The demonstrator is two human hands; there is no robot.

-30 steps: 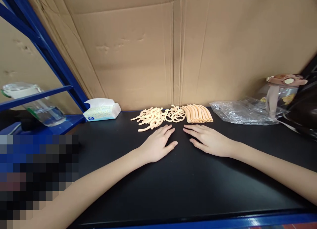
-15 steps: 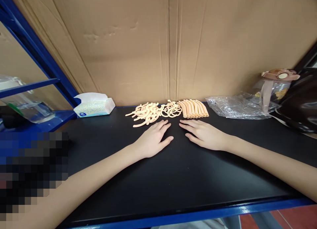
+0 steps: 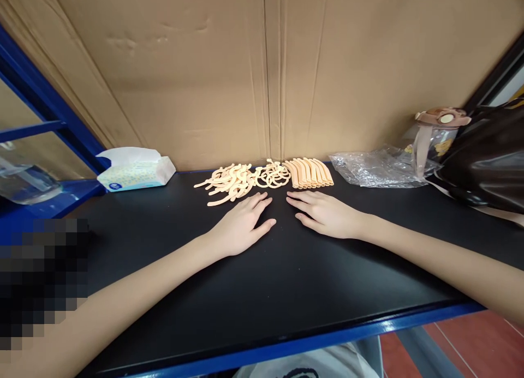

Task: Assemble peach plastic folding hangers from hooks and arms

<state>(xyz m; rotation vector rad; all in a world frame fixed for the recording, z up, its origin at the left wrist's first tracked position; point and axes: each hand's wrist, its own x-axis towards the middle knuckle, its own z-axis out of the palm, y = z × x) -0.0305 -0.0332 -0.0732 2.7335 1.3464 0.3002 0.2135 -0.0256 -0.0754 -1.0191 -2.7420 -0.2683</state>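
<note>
My left hand (image 3: 242, 223) lies flat on the black tabletop (image 3: 262, 291), fingers spread and holding nothing. Just beyond its fingertips is a loose heap of curved beige strips (image 3: 231, 183). My right hand (image 3: 325, 214) also rests palm down with its fingers apart and nothing in them. Past it stands a neat row of curved beige tube-like pieces (image 3: 309, 173), side by side. Between these two groups sits a small pile of beige rings (image 3: 273, 174). Neither hand appears to touch any of the pieces.
A tissue pack (image 3: 137, 171) is at the back left. Crumpled clear plastic (image 3: 374, 168), a bottle with a brown lid (image 3: 440, 130) and a dark shiny bag (image 3: 491, 160) are at the right. Cardboard (image 3: 184, 83) lines the back, and a blue frame (image 3: 45, 89) rises at the left.
The view has shifted slightly, so everything sits a little further left in it. Both hands stay flat in the same place on the table.
</note>
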